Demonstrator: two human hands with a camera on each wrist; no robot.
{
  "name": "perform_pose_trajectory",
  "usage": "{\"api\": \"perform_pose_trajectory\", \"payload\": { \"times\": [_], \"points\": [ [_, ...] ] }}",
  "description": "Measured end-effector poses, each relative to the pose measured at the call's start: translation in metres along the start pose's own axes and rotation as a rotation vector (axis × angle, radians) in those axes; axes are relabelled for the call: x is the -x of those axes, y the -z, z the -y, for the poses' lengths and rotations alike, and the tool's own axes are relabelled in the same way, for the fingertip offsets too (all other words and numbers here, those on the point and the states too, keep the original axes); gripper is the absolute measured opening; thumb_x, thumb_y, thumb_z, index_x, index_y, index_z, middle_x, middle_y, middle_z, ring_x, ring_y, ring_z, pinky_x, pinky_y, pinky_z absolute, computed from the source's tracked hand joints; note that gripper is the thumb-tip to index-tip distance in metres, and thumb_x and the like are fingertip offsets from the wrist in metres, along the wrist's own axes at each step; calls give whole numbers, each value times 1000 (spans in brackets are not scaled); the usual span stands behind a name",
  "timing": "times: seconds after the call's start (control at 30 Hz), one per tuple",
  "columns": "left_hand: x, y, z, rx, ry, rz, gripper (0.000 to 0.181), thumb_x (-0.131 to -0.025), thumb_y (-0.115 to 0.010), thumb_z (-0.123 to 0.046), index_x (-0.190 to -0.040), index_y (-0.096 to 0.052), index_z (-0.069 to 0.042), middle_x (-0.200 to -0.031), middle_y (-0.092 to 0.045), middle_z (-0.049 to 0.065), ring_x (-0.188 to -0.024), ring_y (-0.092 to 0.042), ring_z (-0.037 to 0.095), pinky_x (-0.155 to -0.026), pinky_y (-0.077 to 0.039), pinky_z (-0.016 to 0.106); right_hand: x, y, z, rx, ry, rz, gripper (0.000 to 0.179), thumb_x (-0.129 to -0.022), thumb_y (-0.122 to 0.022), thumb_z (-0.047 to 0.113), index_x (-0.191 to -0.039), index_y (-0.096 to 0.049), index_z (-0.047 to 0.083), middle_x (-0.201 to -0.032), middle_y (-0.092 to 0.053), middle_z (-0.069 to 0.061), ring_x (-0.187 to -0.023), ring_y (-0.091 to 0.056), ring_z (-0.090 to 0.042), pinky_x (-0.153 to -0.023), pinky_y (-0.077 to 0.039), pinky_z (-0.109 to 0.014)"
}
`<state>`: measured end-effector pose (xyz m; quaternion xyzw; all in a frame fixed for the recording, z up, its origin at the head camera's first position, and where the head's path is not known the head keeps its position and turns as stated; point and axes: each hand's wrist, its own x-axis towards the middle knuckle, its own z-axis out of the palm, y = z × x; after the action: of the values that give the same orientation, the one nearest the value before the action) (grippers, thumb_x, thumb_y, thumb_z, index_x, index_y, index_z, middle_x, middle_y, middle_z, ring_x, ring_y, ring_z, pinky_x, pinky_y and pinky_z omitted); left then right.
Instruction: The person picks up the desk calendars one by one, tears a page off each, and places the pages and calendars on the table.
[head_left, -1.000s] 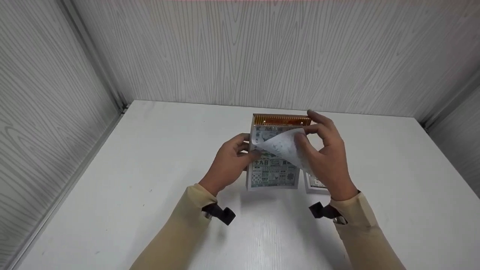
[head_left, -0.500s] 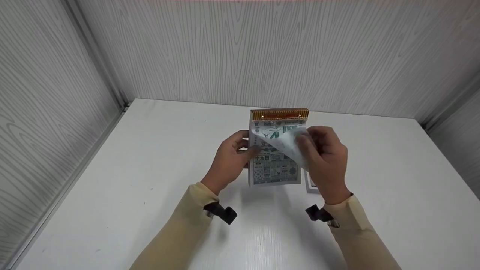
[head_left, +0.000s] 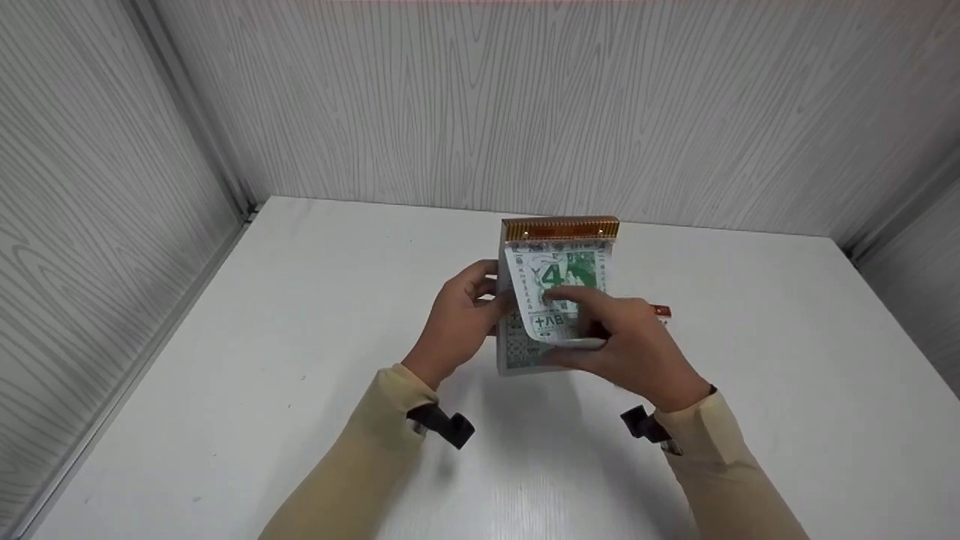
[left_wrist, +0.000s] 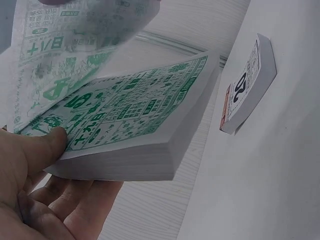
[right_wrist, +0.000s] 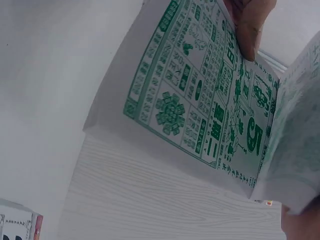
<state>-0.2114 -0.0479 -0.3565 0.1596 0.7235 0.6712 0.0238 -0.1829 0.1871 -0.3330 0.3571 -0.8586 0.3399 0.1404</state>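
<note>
A thick tear-off calendar pad (left_wrist: 125,120) is raised in front of me, a gold-and-red binding strip along its top. My left hand (head_left: 457,322) grips its left edge, thumb on the front and fingers (left_wrist: 95,200) underneath. The top page (head_left: 577,262), printed with a green 4, is lifted and bowed away from the sheet below, which shows a green 5 in both wrist views. My right hand (head_left: 641,345) holds this page by its lower part, forefinger across the printed face and thumb below its curled bottom edge.
A second, smaller calendar pad (left_wrist: 250,85) with a black 20 lies on the white table (head_left: 300,300). In the head view my right hand mostly covers it. Wood-grain panels (head_left: 480,105) close off the back and sides.
My right hand has shifted from the page's right side to its lower front. The page, earlier folded diagonally with its back showing, now hangs down with its green 4 facing me.
</note>
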Motion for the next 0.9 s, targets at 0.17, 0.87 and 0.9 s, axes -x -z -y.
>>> {"api": "perform_pose_trajectory", "payload": {
  "times": [0.17, 0.87, 0.9],
  "points": [
    [-1, 1, 1, -4, 7, -27, 37, -105, -62, -15, -142, -58, -13, -120, -71, 6, -104, -74, 19, -82, -62, 36, -2, -2, -1, 133, 53, 23, 35, -85, -87, 16, -119, -78, 14, -98, -77, 1, -79, -67, -9, -68, -57, -32],
    [-1, 2, 0, 17, -18, 17, 41, -106, -62, -21, -145, -56, -11, -121, -71, 10, -104, -74, 22, -82, -62, 36, -7, 1, -6, -156, -291, -332, 52, -103, -67, 22, -149, -53, 2, -155, -46, -10, -138, -50, -25, -108, -48, -48],
    [-1, 2, 0, 17, -16, 22, 42, -106, -61, -21, -146, -55, -11, -122, -71, 9, -105, -74, 22, -83, -62, 36, -7, 1, -6, -165, -302, -318, 59, -103, -67, 23, -154, -46, 4, -153, -50, -10, -133, -55, -24, -104, -51, -48]
  ]
}}
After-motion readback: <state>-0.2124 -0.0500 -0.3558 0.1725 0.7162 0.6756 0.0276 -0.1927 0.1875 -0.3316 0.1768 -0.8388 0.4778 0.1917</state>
